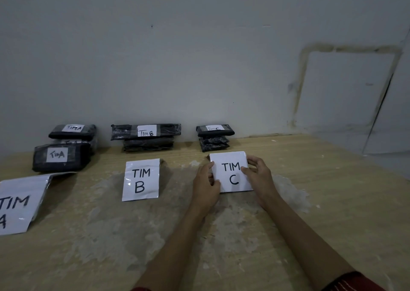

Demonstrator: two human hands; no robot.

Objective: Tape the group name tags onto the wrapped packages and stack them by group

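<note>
Both busy: my left hand [205, 184] and right hand [258, 175] pinch the TIM C sign [230, 173] by its edges, probably squaring it before the C stack [214, 139].

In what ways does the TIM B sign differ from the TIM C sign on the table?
The TIM C sign is pinched at its side edges by the left hand and the right hand; the TIM B sign lies untouched. The TIM B sign looks taller than wide; the TIM C sign looks nearer to square. Both are white sheets with black handwritten letters, on the wooden table.
</note>
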